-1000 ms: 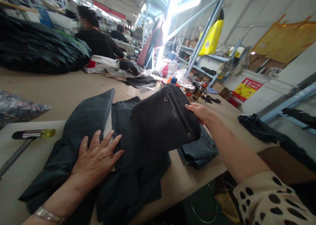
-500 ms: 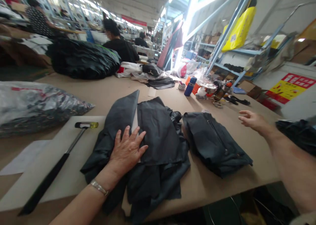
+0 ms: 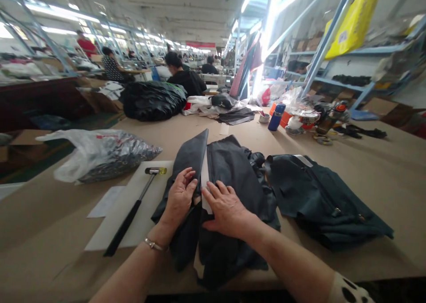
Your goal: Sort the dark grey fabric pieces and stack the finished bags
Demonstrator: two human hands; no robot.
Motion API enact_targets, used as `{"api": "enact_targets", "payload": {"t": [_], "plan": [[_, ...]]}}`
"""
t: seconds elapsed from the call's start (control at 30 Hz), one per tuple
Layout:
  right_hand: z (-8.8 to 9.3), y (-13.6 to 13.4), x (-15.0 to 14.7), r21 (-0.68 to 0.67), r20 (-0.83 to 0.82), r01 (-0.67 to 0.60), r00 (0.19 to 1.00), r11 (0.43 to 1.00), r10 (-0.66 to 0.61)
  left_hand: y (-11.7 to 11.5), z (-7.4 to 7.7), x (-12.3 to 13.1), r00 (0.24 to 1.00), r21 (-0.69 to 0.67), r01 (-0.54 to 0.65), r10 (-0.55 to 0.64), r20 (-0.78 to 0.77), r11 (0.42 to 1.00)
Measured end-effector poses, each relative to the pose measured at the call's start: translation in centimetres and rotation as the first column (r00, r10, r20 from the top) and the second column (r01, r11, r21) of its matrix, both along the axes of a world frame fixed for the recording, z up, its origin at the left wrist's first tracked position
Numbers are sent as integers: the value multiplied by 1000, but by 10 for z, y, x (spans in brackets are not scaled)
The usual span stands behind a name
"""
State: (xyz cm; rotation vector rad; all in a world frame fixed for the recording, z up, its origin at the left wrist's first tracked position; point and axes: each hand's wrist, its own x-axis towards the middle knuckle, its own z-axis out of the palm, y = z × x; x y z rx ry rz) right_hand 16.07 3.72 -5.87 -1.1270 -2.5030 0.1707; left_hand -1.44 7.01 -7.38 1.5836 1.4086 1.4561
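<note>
Dark leather-like pieces [image 3: 233, 170] lie spread in front of me, with a pale strip [image 3: 205, 172] running along the gap between the left and right parts. My left hand [image 3: 179, 194] has its fingers curled at the inner edge of the left dark piece [image 3: 191, 154], gripping that edge. Across the gap, my right hand [image 3: 228, 210] lies flat with fingers apart, its fingertips on the pale strip and the right part's edge. To the right rests a folded dark pile [image 3: 319, 192] with zippers and a pale patch on top.
A black-handled mallet [image 3: 133, 214] lies on a white board [image 3: 109, 232] at left, near a plastic bag [image 3: 109, 154] of small items. Farther back are a dark stack [image 3: 151, 101], a blue bottle [image 3: 277, 117] and a small cup [image 3: 264, 117]. People sit beyond the table.
My right hand has come in from the right side onto the pale strip. My left hand went from lying flat to curling at the left piece's edge. The view has shifted left.
</note>
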Motion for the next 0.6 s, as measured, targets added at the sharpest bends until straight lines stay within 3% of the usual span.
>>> {"api": "enact_targets", "payload": {"t": [0.1, 0.23, 0.33, 0.4, 0.5, 0.6], "plan": [[-11, 2, -6, -9, -39, 82, 996, 997, -83, -1, -4, -5, 999, -37, 28, -27, 18, 999], [-16, 15, 23, -147, -240, 68, 965, 987, -103, -2, -5, -3, 997, -58, 26, -30, -73, 998], [-4, 18, 51, -337, -479, -46, 868, 940, -129, -2, 9, 5, 989, -40, 19, -24, -146, 999], [11, 12, 67, -409, -546, -79, 820, 909, -174, -3, 25, 14, 966, 79, 39, -17, -259, 996], [39, -5, 83, -407, -481, -90, 867, 909, -129, -5, 49, 27, 826, 292, 183, 15, -564, 939], [61, -18, 96, -332, -414, -140, 910, 933, -11, -7, 69, 40, 617, 224, 358, -49, -785, 906]]}}
